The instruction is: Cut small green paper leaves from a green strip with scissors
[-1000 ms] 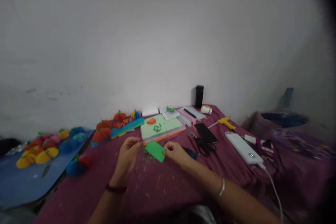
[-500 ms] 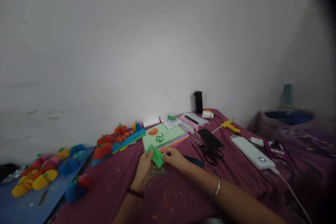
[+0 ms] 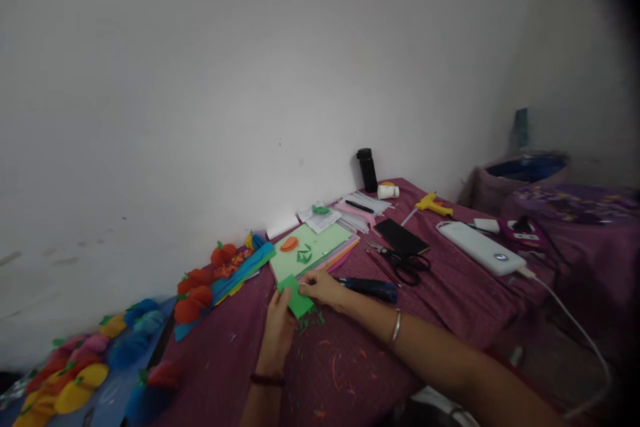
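Note:
A piece of green paper (image 3: 296,300) is gripped at its left edge by my left hand (image 3: 279,320), thumb on top. My right hand (image 3: 321,288) is closed in a pinch at the paper's upper right edge. A thin whitish thing shows at its fingertips, too small to name. Green paper scraps (image 3: 313,317) lie on the cloth just below the paper. Beyond my hands is a stack of coloured sheets (image 3: 325,240), pale green on top, with orange cut-outs (image 3: 289,244) and green strips (image 3: 304,254) on it.
Right of my hands are a blue-handled tool (image 3: 371,288), black scissors (image 3: 407,270), a phone (image 3: 401,237), a yellow glue gun (image 3: 434,205) and a white power bank (image 3: 480,248). A black bottle (image 3: 367,170) stands behind. Paper pumpkins (image 3: 193,303) sit at left.
My view has shifted, so the table things sit higher. My right hand has moved from the paper's right side to its upper edge. The blue-handled tool shows more fully.

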Demonstrator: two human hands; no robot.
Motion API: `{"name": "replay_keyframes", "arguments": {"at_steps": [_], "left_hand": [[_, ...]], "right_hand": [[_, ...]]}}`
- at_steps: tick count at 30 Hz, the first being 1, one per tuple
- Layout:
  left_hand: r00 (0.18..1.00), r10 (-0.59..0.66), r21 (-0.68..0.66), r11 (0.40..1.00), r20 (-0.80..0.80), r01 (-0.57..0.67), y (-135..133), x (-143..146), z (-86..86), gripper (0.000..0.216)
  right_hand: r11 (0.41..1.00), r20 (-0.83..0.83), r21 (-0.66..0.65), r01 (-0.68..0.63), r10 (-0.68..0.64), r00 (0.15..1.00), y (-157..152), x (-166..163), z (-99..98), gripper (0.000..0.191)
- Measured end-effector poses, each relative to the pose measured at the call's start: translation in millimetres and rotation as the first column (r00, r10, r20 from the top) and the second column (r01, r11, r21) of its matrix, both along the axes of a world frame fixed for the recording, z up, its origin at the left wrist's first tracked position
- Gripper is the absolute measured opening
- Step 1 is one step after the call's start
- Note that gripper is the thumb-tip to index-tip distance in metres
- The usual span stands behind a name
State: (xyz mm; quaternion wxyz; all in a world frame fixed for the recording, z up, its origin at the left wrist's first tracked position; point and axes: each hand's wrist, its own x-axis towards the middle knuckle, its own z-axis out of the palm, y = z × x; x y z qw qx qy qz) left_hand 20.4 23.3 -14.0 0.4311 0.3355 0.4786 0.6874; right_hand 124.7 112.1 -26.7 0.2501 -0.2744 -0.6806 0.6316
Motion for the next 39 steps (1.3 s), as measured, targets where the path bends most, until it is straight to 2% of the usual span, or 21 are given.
{"name": "replay_keyframes", "arguments": {"at_steps": [5,10,14,17,20,26,29,32,34,39], "left_hand": [[0.997,-0.027,-0.010,1.000,0.078,0.028,1,1,-0.9,0.044],[0.994,0.034,-0.021,0.999,0.103,-0.032,-4,-5,-6.7,0.033],[0.992,0.088,-0.017,0.996,0.087,-0.087,-6,-8,-3.1,0.035],[0.992,0.108,-0.022,0.994,0.065,-0.107,-6,-11,0.2,0.037],[0.993,0.108,-0.028,0.994,0.040,-0.107,-7,-12,-0.2,0.037],[0.996,0.085,-0.080,0.993,0.003,-0.085,-10,-15,-2.9,0.015],[0.995,0.101,-0.100,0.990,0.007,-0.100,-11,-15,-0.3,0.025],[0.990,0.141,-0.110,0.984,0.029,-0.137,-12,-17,1.5,0.034],[0.985,0.167,-0.116,0.980,0.051,-0.160,-12,-18,1.3,0.035],[0.971,0.209,-0.112,0.974,0.118,-0.196,-11,-18,-0.7,0.031]], "right_hand": [[0.997,-0.018,0.066,0.043,-0.042,0.999,1,8,-9.5,0.024],[0.978,-0.037,0.209,-0.006,0.014,0.999,0,19,-2.9,0.012],[0.935,0.007,0.320,-0.152,0.158,0.987,12,36,4.7,0.014],[0.868,0.113,0.372,-0.330,0.311,0.944,20,49,5.4,0.011],[0.815,0.184,0.421,-0.399,0.354,0.917,21,53,5.4,0.008],[0.804,0.150,0.568,-0.176,0.109,0.983,21,49,13.5,0.013],[0.783,0.140,0.619,-0.056,-0.040,0.989,32,62,22.4,0.012],[0.749,0.148,0.661,0.041,-0.184,0.972,43,91,30.6,0.016],[0.725,0.187,0.687,0.047,-0.239,0.953,45,116,33.2,0.016],[0.675,0.358,0.734,-0.072,-0.295,0.886,30,174,30.1,0.015]]}}
